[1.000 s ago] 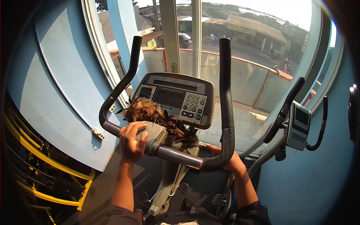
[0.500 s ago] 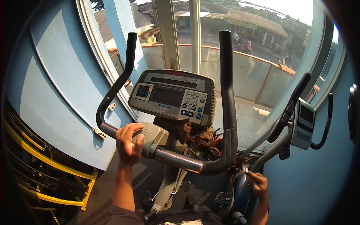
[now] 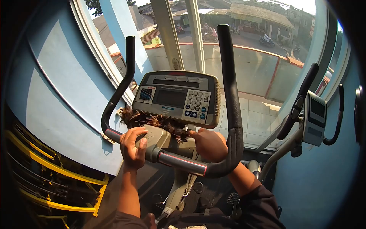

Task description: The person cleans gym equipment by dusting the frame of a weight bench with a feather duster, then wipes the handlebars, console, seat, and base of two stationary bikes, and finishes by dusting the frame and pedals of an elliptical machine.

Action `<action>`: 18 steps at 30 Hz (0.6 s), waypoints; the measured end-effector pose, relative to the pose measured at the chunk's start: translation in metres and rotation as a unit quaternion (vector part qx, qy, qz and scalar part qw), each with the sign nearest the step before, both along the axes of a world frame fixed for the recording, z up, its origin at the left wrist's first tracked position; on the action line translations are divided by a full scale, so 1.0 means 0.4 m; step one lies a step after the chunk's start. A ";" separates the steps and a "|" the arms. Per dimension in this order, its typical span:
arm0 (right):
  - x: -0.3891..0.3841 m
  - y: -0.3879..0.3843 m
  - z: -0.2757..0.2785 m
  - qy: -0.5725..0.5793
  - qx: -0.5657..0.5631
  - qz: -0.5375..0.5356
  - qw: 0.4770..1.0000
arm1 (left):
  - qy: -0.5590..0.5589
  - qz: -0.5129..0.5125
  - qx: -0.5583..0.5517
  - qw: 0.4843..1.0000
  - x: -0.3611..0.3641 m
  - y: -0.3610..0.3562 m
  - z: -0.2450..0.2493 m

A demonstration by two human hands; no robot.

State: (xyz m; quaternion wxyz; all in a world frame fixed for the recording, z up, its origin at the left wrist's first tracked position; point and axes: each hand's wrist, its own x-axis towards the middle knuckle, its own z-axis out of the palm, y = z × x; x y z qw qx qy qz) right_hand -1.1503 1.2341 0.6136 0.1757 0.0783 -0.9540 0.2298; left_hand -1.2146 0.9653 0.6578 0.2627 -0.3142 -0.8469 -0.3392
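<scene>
An exercise bike's grey console (image 3: 173,97) stands in front of me, with a keypad and a dark screen. My left hand (image 3: 133,147) is closed over the left side of the bike's handlebar (image 3: 183,163), its fingers resting against the beige plastic housing (image 3: 154,139). In my right hand (image 3: 210,144) is a feather duster (image 3: 160,121), gripped at its handle end, most of the handle hidden by my fingers. Its brown feathers lie across the gap between console and housing, pointing left. My right forearm passes beneath the handlebar's right bend.
A second exercise machine (image 3: 314,118) stands at the right by the blue wall. Yellow metal racks (image 3: 57,198) are at the lower left. A power strip (image 3: 106,138) hangs on the left wall. Windows ahead look onto a balcony railing (image 3: 248,68) and a street.
My right hand has moved from the lower right, beyond the handlebar, inward behind it. The feather duster now reaches left under the console. My left hand stays in place.
</scene>
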 end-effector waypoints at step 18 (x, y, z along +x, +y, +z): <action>0.336 0.328 -0.166 -0.055 -0.273 0.043 0.959 | -0.002 0.002 0.026 1.000 -0.002 0.007 0.005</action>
